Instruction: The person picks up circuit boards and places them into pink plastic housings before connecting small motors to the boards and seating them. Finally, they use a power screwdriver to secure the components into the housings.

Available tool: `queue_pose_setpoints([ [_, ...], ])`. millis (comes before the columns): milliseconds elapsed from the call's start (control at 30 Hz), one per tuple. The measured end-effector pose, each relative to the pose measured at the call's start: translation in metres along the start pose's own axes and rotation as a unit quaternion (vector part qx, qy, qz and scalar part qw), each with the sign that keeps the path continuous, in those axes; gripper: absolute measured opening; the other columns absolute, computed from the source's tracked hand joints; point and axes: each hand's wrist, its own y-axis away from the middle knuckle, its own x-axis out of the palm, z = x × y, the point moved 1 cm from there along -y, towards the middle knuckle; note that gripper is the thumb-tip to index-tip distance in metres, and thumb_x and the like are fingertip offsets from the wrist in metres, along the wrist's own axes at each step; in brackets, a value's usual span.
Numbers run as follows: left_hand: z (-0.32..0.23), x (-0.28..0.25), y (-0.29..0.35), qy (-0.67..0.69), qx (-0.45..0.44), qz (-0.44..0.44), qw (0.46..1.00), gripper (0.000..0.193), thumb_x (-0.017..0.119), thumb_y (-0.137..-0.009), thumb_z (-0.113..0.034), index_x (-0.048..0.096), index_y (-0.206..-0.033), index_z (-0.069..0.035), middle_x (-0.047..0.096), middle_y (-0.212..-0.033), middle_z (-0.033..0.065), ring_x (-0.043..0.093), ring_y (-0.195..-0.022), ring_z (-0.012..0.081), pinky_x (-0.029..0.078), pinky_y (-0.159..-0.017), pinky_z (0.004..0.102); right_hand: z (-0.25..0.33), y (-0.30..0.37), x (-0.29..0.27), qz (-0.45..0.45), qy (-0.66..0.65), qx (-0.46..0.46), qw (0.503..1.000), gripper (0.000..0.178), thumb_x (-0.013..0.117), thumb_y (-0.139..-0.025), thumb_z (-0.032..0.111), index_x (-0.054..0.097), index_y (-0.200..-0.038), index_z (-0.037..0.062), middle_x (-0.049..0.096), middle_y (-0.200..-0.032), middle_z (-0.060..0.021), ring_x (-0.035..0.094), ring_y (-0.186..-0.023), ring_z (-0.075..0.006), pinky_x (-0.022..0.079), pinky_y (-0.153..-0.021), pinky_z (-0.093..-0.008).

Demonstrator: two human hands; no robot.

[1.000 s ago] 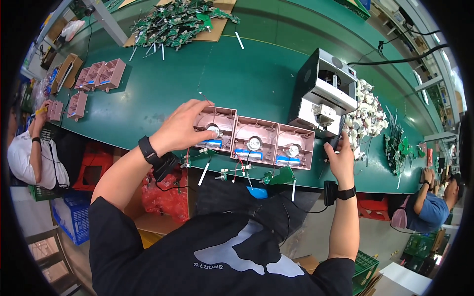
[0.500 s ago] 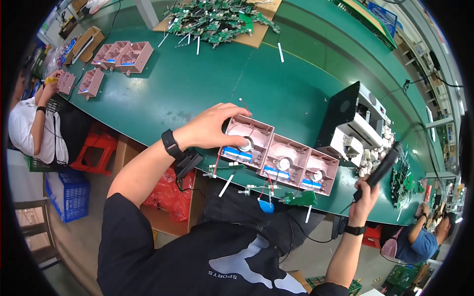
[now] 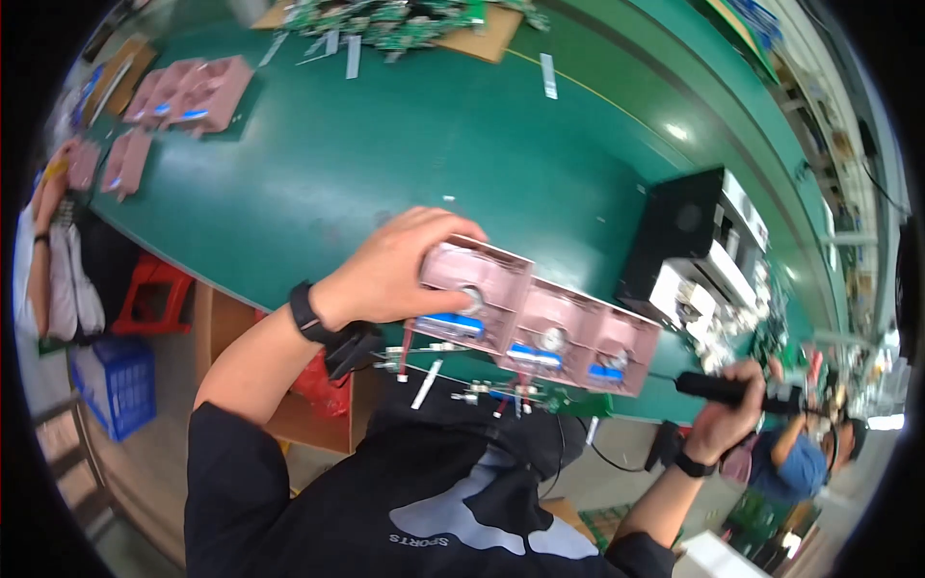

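Left hand (image 3: 381, 275): grasping the left end of three joined pink housings (image 3: 568, 303)
Right hand (image 3: 729, 422): clenched around a black tool (image 3: 701, 387)
Housings' place: by the surface's (image 3: 366, 144) near edge
Far room: green expanse reaching the circuit boards (image 3: 390, 24)
Right limit: black-and-white machine (image 3: 679, 226)

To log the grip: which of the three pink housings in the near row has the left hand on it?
The leftmost pink housing: the left hand grips its left side. The middle housing and rightmost housing have no hand on them.
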Motion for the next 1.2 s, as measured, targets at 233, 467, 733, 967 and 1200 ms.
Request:
queue_pose_setpoints([
  [233, -0.004, -0.004, 0.01, 0.001, -0.098, -0.029, 0.995, 0.062, 0.088, -0.076, -0.026, 0.062, -0.13, -0.008, 0.066, -0.127, 0.0125, 0.062, -0.121, 0.0307, 0.048, -0.106, 0.0409, 0.043, -0.028, 0.042, 0.046, -0.055, -0.043, 0.997, 0.023, 0.058, -0.104, 0.016, 0.048, -0.123, 0.0072, 0.054, -0.079, -0.0046, 0.052, -0.064, -0.017, 0.046, -0.064, -0.0333],
  [467, -0.009, 0.0, 0.01, 0.036, -0.112, -0.035, 0.992, 0.065, 0.088, -0.075, -0.02, 0.06, -0.132, -0.006, 0.067, -0.124, 0.0085, 0.061, -0.121, 0.0229, 0.045, -0.109, 0.0364, 0.056, -0.061, 0.083, 0.1, -0.14, -0.07, 0.983, 0.022, 0.06, -0.103, 0.015, 0.049, -0.118, 0.0047, 0.056, -0.078, -0.0066, 0.053, -0.062, -0.0182, 0.047, -0.06, -0.0351],
  [733, -0.016, 0.003, 0.012, 0.025, -0.122, -0.053, 0.991, 0.064, 0.088, -0.075, -0.021, 0.06, -0.131, -0.006, 0.066, -0.124, 0.0073, 0.06, -0.121, 0.0207, 0.044, -0.11, 0.0354, 0.018, -0.06, 0.085, 0.128, -0.071, -0.012, 0.989, 0.016, 0.061, -0.102, 0.015, 0.053, -0.11, 0.0027, 0.058, -0.075, -0.008, 0.057, -0.06, -0.02, 0.049, -0.057, -0.0345],
  [967, -0.016, 0.002, 0.011, 0.05, -0.133, -0.04, 0.989, 0.064, 0.088, -0.075, -0.021, 0.06, -0.13, -0.006, 0.066, -0.125, 0.0065, 0.06, -0.12, 0.0205, 0.044, -0.11, 0.0353, 0.049, -0.042, 0.082, 0.112, -0.152, -0.077, 0.979, 0.015, 0.061, -0.101, 0.014, 0.055, -0.107, 0.0012, 0.058, -0.075, -0.0096, 0.057, -0.06, -0.0203, 0.05, -0.058, -0.0354],
  [1200, -0.016, 0.004, 0.01, 0.04, -0.135, -0.051, 0.989, 0.064, 0.087, -0.075, -0.022, 0.06, -0.131, -0.006, 0.066, -0.125, 0.0065, 0.061, -0.12, 0.0205, 0.045, -0.109, 0.0354, 0.037, -0.071, 0.094, 0.094, -0.097, -0.069, 0.988, 0.016, 0.061, -0.102, 0.015, 0.055, -0.108, 0.0012, 0.056, -0.074, -0.0092, 0.056, -0.06, -0.0201, 0.049, -0.058, -0.0354],
])
